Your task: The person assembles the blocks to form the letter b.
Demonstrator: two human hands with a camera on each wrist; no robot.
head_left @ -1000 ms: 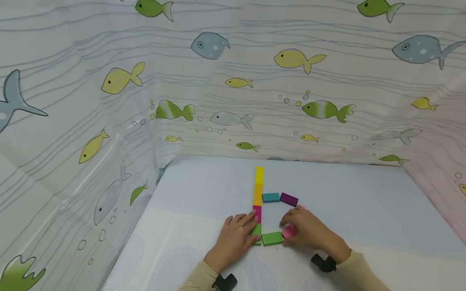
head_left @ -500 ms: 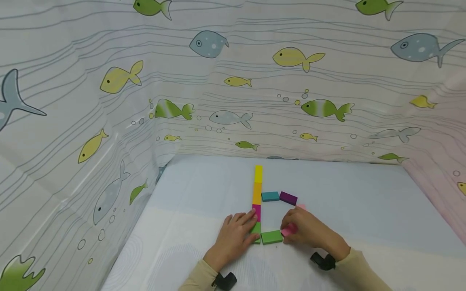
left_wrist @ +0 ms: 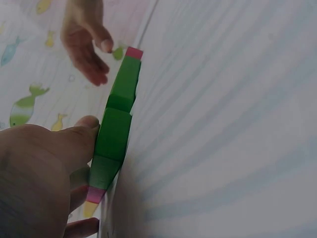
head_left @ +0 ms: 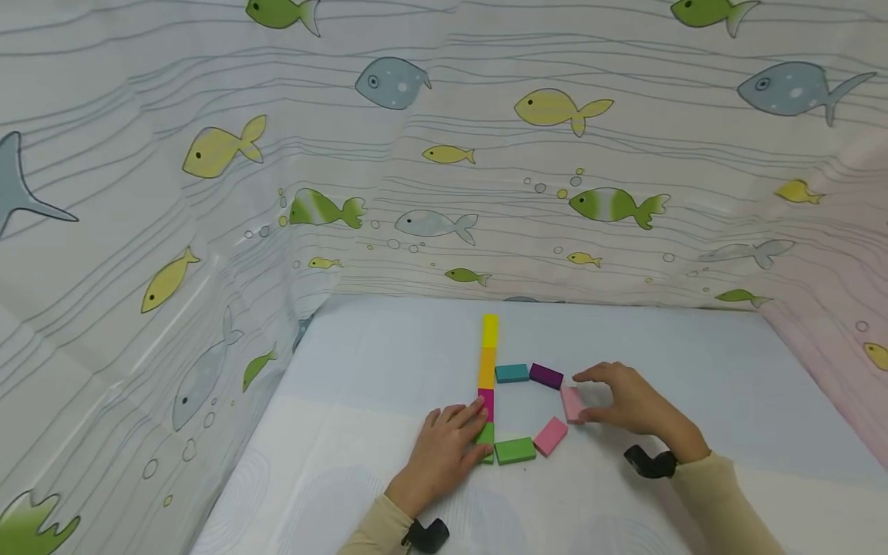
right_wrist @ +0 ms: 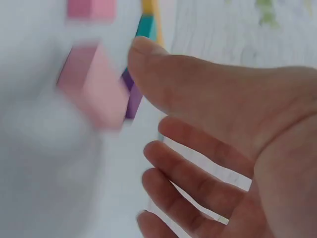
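Observation:
Colored blocks lie on the table in a b-like outline. Its upright column has a yellow block [head_left: 490,331], an orange block [head_left: 487,368], a magenta block [head_left: 486,415] and a green block [head_left: 485,435]. My left hand [head_left: 444,451] rests its fingers on the magenta and green blocks, partly covering them. Round the loop run a teal block [head_left: 512,373], a purple block [head_left: 546,375], a light pink block [head_left: 572,406], a deeper pink block [head_left: 551,437] and another green block [head_left: 516,450]. Beside the light pink block, my right hand [head_left: 627,401] has its thumb and fingers spread, holding nothing.
The blocks sit on a pale blue and white table cover [head_left: 388,362]. A fish-patterned curtain [head_left: 444,185] encloses the back and sides. Black wrist cameras sit on both wrists, the right one [head_left: 650,462] just above the table.
My right hand has let go of the deeper pink block and moved up and right to the light pink one, uncovering both. The left hand has stayed on the column.

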